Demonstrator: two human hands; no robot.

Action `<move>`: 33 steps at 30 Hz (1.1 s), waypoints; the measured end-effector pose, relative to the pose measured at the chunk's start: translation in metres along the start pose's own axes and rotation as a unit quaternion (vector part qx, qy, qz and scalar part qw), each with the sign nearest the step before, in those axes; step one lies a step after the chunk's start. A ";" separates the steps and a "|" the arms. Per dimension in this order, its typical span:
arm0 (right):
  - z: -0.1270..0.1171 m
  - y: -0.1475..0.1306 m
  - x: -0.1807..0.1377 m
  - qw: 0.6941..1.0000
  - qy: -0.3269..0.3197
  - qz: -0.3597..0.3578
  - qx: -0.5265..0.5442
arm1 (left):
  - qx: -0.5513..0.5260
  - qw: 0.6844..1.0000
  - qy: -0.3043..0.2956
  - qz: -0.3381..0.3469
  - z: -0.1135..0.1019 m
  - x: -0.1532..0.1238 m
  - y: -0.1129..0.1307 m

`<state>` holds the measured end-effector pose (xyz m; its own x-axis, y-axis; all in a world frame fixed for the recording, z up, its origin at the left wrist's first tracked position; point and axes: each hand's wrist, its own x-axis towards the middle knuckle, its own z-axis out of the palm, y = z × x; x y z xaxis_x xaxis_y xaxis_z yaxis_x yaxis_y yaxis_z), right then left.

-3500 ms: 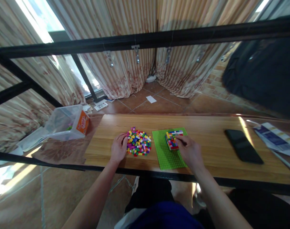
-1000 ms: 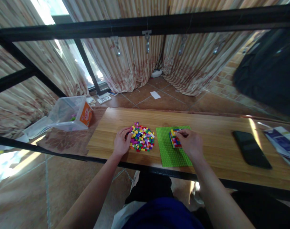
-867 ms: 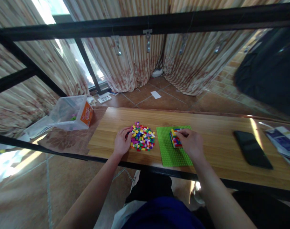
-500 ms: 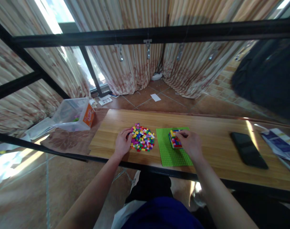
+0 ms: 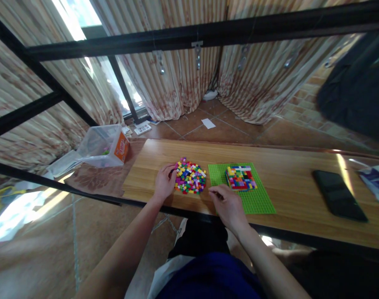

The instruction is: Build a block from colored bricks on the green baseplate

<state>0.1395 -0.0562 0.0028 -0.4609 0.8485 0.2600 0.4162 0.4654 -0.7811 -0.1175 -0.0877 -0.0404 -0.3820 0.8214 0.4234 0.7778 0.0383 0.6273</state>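
A heap of small colourful building bricks (image 5: pixel 190 177) lies on the wooden table. At its left edge rests my left hand (image 5: pixel 165 181), fingers loosely bent with a gap beside the thumb; no brick shows in it. On the green baseplate (image 5: pixel 260 202) stands a low block-like build of many-coloured bricks (image 5: pixel 242 178), with an uneven top. My right hand (image 5: pixel 227 203) is over the baseplate's front left part, between the heap and the build. Its thumb and fingertips are pinched together, and whatever they may hold is too small to make out.
A black phone (image 5: pixel 339 195) lies on the table (image 5: pixel 295 182) to the right, with papers (image 5: pixel 376 182) beyond it. A clear plastic box (image 5: pixel 99 145) with an orange label stands left of the table. A dark metal bar (image 5: pixel 177 36) crosses above the far side.
My right hand has left the brick build and moved left and towards me, uncovering the build's top. My left hand stays at the heap. The whole view has shifted slightly.
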 end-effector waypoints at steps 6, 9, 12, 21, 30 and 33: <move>0.035 -0.007 -0.005 0.988 -0.075 -0.008 -0.133 | 0.004 1.000 0.001 0.005 0.000 0.000 0.000; 0.042 -0.010 -0.001 0.976 -0.079 0.007 -0.203 | 0.004 1.000 0.003 0.004 0.000 0.000 0.000; 0.046 -0.012 0.002 0.967 -0.073 0.009 -0.244 | 0.006 1.000 0.004 0.001 0.000 0.000 0.000; 0.025 -0.006 -0.003 0.997 -0.020 0.021 -0.066 | 0.004 1.000 0.000 0.005 -0.003 0.000 0.001; -0.029 0.034 0.007 0.984 0.131 0.072 0.093 | 0.007 1.000 0.003 0.007 -0.001 0.001 0.000; -0.043 0.049 0.012 0.982 0.139 0.085 0.091 | 0.004 1.000 0.004 0.008 -0.002 0.001 0.000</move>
<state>0.1878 -0.0122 -0.0074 -0.1550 0.9581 0.2409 0.3100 0.2787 -0.9090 -0.1182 -0.0879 -0.0388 -0.3729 0.8179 0.4381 0.7879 0.0298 0.6150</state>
